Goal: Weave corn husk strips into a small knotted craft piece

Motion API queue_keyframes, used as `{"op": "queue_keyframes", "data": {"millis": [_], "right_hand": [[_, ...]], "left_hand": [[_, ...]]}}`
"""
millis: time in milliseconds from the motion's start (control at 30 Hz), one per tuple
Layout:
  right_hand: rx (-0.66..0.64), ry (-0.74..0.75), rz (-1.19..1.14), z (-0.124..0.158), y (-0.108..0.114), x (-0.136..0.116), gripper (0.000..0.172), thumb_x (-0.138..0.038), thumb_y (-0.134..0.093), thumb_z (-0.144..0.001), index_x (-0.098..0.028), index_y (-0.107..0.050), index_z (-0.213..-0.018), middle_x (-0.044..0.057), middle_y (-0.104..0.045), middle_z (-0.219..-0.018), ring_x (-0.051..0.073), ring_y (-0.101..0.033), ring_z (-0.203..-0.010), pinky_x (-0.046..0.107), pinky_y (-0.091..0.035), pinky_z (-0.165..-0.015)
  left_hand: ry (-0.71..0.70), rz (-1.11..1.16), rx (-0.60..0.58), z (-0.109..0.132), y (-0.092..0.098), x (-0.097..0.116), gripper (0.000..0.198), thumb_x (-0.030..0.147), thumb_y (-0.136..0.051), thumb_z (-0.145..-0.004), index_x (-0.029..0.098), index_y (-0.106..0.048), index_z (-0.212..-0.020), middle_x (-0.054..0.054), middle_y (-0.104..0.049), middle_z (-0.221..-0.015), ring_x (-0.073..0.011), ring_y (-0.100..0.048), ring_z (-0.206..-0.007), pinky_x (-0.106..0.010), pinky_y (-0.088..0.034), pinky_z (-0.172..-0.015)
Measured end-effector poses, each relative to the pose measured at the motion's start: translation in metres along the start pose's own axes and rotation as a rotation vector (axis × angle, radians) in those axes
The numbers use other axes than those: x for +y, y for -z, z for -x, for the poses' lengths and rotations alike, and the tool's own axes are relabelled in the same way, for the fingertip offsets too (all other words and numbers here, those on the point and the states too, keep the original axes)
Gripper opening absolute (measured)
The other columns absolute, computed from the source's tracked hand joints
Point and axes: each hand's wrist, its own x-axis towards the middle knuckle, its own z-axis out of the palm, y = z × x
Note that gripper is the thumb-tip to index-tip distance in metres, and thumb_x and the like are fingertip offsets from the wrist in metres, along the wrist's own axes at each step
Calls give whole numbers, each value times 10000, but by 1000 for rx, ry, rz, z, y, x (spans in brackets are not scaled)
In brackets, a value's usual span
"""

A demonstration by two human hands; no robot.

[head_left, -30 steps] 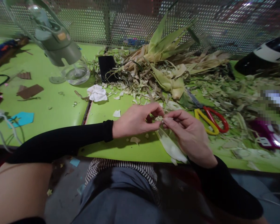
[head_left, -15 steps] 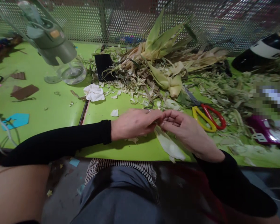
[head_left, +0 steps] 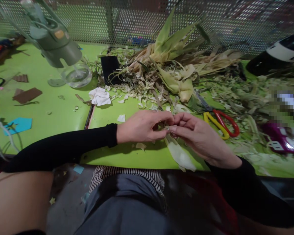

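Observation:
My left hand [head_left: 140, 125] and my right hand [head_left: 198, 137] meet above the near edge of the green table [head_left: 63, 114]. Both pinch the top end of a pale corn husk strip [head_left: 180, 155], fingertips pressed together. The strip hangs down from the pinch toward the table edge under my right hand. Black sleeves cover both forearms. A heap of corn husks [head_left: 171, 65] lies just beyond my hands.
Scissors with one red and one yellow handle [head_left: 220, 124] lie right of my hands. A crumpled white tissue [head_left: 99, 96], a black block [head_left: 109, 68] and a green device on a glass base [head_left: 61, 49] stand at left. Shredded husk litters the right side. A mesh wall closes the back.
My hands dipped slightly and pressed closer together half a second ago, then lifted again; both still pinch the same husk strip. The view shifted a little.

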Motion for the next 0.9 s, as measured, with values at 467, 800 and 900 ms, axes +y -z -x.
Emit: {"op": "queue_keyframes", "data": {"millis": [467,800,900], "right_hand": [[10,28,48,2,-1,-4,286,-362,-839,-711,-210,-601,-755,-24,-584,-734,113,-522,-649,248,-444,-596],[15,-46,-78,-1,-3,0,213,-307,-837,-684,-219,-657,-755,-15,-586,-759,118,-529,-656,262,-460,-616],[21,-42,-65,-1,-3,0,218,-308,-837,-680,-216,-650,-744,-19,-575,-741,115,-520,-647,258,-447,-607]], "left_hand": [[210,257,47,-2,-1,6,158,300,-609,-798,176,-569,-887,27,-598,-740,-95,-502,-658,-240,-392,-631],[74,69,43,1,-3,2,136,271,-569,-844,181,-569,-946,-2,-652,-807,-102,-552,-656,-248,-419,-644],[75,97,39,0,-3,1,102,259,-570,-835,187,-562,-906,2,-651,-804,-96,-554,-655,-242,-427,-649]]}}
